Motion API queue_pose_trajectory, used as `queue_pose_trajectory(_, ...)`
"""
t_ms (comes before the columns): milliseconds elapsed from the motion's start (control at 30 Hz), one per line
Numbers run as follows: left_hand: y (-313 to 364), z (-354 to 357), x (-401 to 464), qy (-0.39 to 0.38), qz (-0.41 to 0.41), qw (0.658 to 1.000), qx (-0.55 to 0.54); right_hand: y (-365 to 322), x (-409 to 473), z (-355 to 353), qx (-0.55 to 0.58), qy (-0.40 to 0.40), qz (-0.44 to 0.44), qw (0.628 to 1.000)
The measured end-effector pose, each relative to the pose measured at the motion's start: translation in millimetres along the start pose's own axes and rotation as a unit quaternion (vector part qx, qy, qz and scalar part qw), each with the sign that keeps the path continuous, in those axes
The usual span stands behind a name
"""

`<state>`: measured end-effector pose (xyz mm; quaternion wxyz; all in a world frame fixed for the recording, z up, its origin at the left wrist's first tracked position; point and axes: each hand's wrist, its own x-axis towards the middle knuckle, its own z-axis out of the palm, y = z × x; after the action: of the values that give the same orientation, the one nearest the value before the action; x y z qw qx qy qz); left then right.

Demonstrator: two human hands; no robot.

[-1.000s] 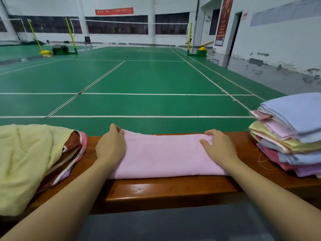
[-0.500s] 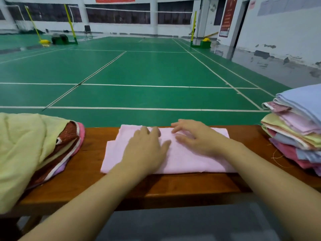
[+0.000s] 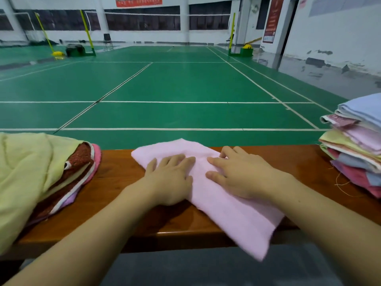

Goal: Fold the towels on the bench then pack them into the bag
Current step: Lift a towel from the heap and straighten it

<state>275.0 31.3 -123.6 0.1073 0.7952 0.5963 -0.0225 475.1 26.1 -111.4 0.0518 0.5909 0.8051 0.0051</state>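
Both hands flat, palms down, fingers spread, pressing pink towel [image 3: 208,188], nothing gripped. Left hand [image 3: 171,180] on towel's left edge, right hand [image 3: 241,176] on its middle; forearms reach forward. Towel lies diagonal on wooden bench [image 3: 115,182], near corner overhanging front edge. Towel piles left [image 3: 41,176] and right [image 3: 354,145].

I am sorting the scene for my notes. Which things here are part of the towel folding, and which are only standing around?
Part of the job:
- pink towel under the left hand and right hand
- bench
- towel pile on the right
- cloth heap on the left

Just standing around:
- net posts
- chair
- red banner

No bag is in view.
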Motion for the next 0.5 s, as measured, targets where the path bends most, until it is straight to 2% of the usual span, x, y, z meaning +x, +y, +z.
queue_pose_trajectory(167,-20,-2,9,0.115,-0.083,0.988,-0.055,-19,-7,-6,0.018,-0.01,0.048,0.999)
queue_pose_trajectory(333,-33,2,7,0.234,-0.123,0.952,-0.156,-21,-8,-11,0.091,-0.008,0.063,0.994)
queue_pose_trajectory(400,-37,8,7,0.261,-0.152,0.945,-0.124,-16,-8,-11,0.12,0.012,0.092,0.988)
queue_pose_trajectory(500,-45,11,5,0.244,-0.182,0.95,-0.067,-5,-8,-7,0.089,0.039,0.158,0.983)
